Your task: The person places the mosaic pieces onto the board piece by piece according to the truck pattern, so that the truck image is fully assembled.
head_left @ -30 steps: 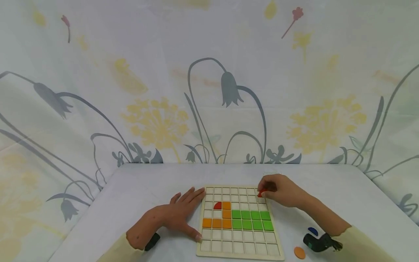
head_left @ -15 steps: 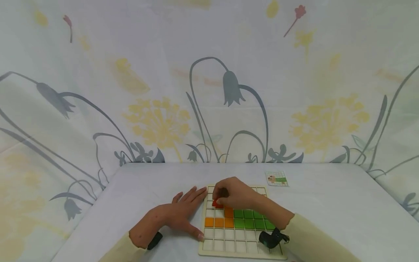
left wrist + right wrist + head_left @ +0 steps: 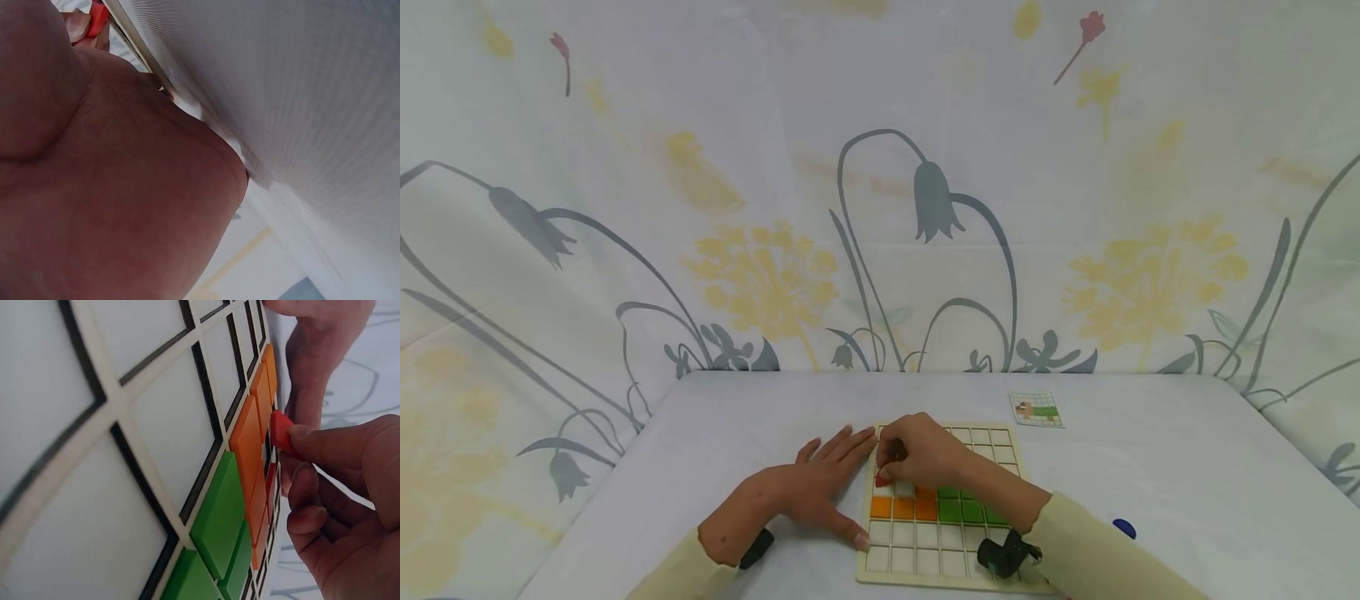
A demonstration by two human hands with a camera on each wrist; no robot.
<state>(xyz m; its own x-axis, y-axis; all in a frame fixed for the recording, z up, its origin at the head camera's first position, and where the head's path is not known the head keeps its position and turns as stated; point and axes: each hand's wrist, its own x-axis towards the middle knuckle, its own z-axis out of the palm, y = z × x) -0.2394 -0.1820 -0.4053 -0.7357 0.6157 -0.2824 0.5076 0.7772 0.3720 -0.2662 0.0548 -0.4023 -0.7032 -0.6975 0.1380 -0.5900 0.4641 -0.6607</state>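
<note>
A wooden grid board [image 3: 902, 578] lies on the table with square cells. Orange tiles [image 3: 904, 507] and green tiles [image 3: 972, 510] fill some of its cells. My right hand [image 3: 921, 454] reaches over the board's left part and pinches a small red tile [image 3: 281, 432] between thumb and fingertips. In the right wrist view that tile is at the cells beside the orange ones; whether it is seated I cannot tell. Another red tile [image 3: 270, 484] sits in the grid beyond the orange ones. My left hand [image 3: 816, 496] rests with spread, straight fingers along the board's left edge.
A small picture card [image 3: 1036, 409] with a coloured grid lies behind the board to the right. A blue piece [image 3: 1124, 527] lies on the table to the right, near my right sleeve. A patterned cloth [image 3: 880, 250] hangs behind the table.
My right hand has carried the red tile from the board's far right corner to its left columns, then slightly further left and nearer. The picture card has come into view. The left hand stays put.
</note>
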